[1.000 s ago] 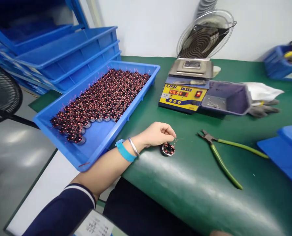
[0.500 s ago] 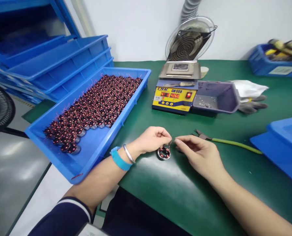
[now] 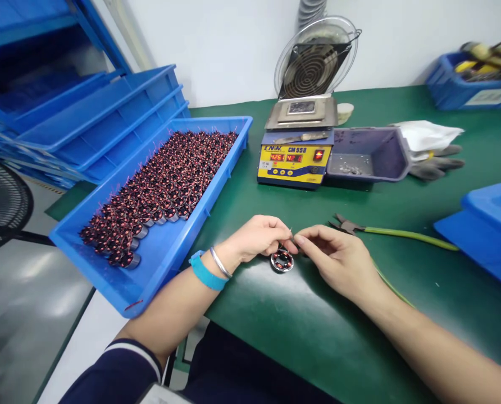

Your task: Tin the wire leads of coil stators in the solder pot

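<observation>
A small round motor stator (image 3: 282, 261) with a silvery rim and copper windings sits at the green bench top, under my fingertips. My left hand (image 3: 261, 238) pinches thin wire leads (image 3: 291, 230) rising from its far side. From the right, my right hand (image 3: 338, 255) closes thumb and forefinger at the same leads, its tips almost meeting the left ones. Exactly which strands each hand grips is too small to make out. Beyond my right hand lie cutting pliers (image 3: 349, 225) with green handles, one handle partly hidden beneath that hand.
A blue tray (image 3: 229, 175) packed with similar stators stands left, by stacked blue trays (image 3: 107, 120). Behind are a yellow-fronted solder pot (image 3: 295, 163), a grey scrap bin (image 3: 389, 168) and gloves (image 3: 438, 163). Blue trays (image 3: 495, 210) occupy the right; a fan (image 3: 6, 202) stands far left.
My right hand's fingertips have come left, closing the small gap to my left fingertips at the wire leads. The view has shifted slightly, and the pliers' second handle now shows.
</observation>
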The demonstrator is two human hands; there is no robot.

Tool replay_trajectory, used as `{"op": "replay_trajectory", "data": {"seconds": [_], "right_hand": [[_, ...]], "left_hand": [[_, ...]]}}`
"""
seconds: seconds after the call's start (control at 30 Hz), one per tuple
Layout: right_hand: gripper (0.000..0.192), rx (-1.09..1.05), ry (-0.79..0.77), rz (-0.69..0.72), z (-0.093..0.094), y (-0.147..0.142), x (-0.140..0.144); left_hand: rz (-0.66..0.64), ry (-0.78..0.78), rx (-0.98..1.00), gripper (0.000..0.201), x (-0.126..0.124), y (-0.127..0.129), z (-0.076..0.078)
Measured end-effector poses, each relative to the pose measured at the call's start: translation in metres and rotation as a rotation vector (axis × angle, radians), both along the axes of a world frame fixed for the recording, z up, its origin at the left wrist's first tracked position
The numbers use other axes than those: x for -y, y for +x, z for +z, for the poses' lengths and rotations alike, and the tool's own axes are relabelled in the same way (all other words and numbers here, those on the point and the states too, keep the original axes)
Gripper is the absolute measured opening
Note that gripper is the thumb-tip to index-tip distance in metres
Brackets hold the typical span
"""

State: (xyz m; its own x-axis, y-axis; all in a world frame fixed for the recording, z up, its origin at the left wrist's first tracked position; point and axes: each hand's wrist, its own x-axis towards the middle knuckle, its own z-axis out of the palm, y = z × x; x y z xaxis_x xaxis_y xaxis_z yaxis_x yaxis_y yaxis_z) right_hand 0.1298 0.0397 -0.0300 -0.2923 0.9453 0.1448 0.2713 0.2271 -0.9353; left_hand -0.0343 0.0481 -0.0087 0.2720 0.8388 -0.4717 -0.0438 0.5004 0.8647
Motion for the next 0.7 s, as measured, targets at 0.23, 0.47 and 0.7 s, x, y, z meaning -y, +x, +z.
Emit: {"op": "replay_trajectory", "data": {"seconds": [0.23,0.47,0.7], "right_hand": [[0.02,-0.024,0.075,-0.057,-0.0014,0.0003,0.0015],[0.023,0.117,0.175,0.01,-0.0016,0.0033,0.001],[0.012,0.173,0.389,-0.002,-0.0048,0.0084,-0.0011]], "left_hand": [[-0.024,0.0,0.013,0.016,-0.0005,-0.0005,0.0004],[-0.06,0.008,0.045,0.011,0.0007,-0.0008,-0.0005],[-0.083,0.027,0.046,0.009,0.0018,-0.0019,-0.0016]]}}
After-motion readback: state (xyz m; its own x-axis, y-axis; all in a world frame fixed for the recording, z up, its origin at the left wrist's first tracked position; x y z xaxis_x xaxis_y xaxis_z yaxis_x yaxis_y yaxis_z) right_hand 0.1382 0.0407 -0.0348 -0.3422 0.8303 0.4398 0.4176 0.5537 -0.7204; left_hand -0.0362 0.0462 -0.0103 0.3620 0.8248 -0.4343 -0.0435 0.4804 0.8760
